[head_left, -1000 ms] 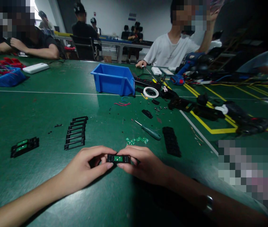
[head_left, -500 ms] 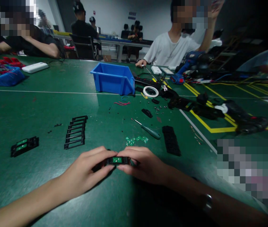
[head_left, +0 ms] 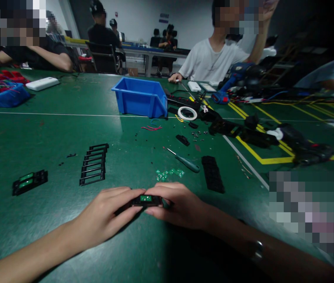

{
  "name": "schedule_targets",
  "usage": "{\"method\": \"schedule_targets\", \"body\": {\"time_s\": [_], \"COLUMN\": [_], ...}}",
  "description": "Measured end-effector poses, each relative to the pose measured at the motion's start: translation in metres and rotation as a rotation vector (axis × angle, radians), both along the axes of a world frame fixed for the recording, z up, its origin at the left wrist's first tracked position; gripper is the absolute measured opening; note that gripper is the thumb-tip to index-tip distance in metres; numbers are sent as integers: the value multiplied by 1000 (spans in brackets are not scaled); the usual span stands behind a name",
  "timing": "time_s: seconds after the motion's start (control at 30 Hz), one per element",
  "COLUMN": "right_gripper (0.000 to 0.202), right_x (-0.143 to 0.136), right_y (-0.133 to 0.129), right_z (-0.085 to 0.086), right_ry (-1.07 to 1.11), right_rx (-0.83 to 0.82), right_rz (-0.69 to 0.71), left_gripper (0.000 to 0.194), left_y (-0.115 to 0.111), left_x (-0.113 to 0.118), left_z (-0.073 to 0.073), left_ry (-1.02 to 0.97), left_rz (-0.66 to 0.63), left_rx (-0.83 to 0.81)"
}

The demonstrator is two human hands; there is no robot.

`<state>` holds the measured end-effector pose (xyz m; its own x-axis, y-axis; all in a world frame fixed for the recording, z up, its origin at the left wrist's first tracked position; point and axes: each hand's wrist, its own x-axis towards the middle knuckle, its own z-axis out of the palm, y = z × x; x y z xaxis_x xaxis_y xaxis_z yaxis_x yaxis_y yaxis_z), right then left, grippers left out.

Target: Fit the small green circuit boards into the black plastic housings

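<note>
A small black part with a green board [head_left: 146, 198] in its middle is held between both hands low in the head view. My left hand [head_left: 108, 208] grips its left end, fingers above and thumb below. On its right end my right hand [head_left: 181, 204] is closed in the same way. Just beyond the hands lie several small green boards [head_left: 169, 174] and a screwdriver [head_left: 186, 162]. Two black parts with green boards [head_left: 30, 182] rest at the far left, near a black ladder-like frame [head_left: 93, 164]. A dark ribbed block [head_left: 212, 174] lies to the right.
A blue bin [head_left: 140, 98] stands farther back, beside a roll of white tape [head_left: 187, 113]. Small screws, red wires and black pieces are scattered before it. Dark equipment and a blue power drill [head_left: 228, 84] occupy the right. People sit across the table.
The held part is tilted slightly, so its green board looks a little different. Both hands keep their grip in nearly the same place.
</note>
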<state>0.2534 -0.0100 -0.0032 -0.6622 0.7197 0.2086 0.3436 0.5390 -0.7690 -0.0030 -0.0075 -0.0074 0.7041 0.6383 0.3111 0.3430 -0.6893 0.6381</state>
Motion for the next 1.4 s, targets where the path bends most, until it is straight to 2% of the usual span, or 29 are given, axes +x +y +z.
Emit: {"method": "schedule_targets", "body": {"time_s": [0.23, 0.67, 1.4], "right_gripper": [22, 20, 23], "right_x": [-1, 0, 0], "right_y": [-2, -1, -1], "right_z": [0, -1, 2], "right_ry": [-96, -77, -106], "right_rx": [26, 55, 32], "right_rz": [-10, 2, 15], "left_gripper": [38, 34, 33], "left_y": [-1, 0, -1], "left_x": [-1, 2, 3], "left_z": [0, 2, 3], "left_ry": [7, 19, 10], "left_rz": [0, 20, 25], "left_rx": [-9, -62, -18]}}
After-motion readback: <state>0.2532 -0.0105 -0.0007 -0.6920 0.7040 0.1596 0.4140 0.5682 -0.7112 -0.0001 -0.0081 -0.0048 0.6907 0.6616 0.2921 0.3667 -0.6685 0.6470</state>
